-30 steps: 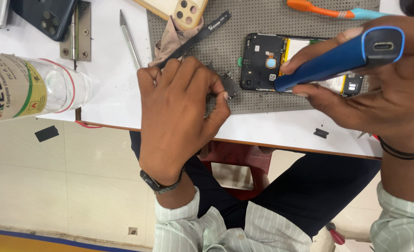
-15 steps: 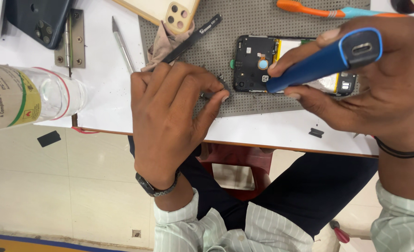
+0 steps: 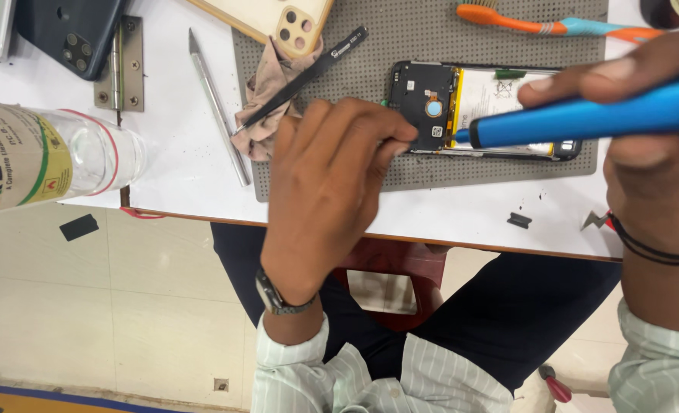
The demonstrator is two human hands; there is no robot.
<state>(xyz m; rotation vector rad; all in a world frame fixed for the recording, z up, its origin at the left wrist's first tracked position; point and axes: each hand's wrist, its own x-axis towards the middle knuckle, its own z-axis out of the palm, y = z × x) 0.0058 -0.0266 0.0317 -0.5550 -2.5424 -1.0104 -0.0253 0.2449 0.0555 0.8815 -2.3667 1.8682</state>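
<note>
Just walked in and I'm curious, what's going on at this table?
A person is working on an opened phone lying on a grey mat. The right hand holds a blue screwdriver with its tip at the phone's inside. The left hand rests on the mat, fingertips at the phone's edge.

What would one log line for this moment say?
left hand: fingertips at opened phone | right hand: holds blue screwdriver, tip on phone | phone on grey mat

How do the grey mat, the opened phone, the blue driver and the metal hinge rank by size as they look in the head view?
1. grey mat, clearly largest.
2. blue driver and opened phone: look alike in length, and the driver is held nearer the camera, so unranked.
3. metal hinge, smallest.
</note>
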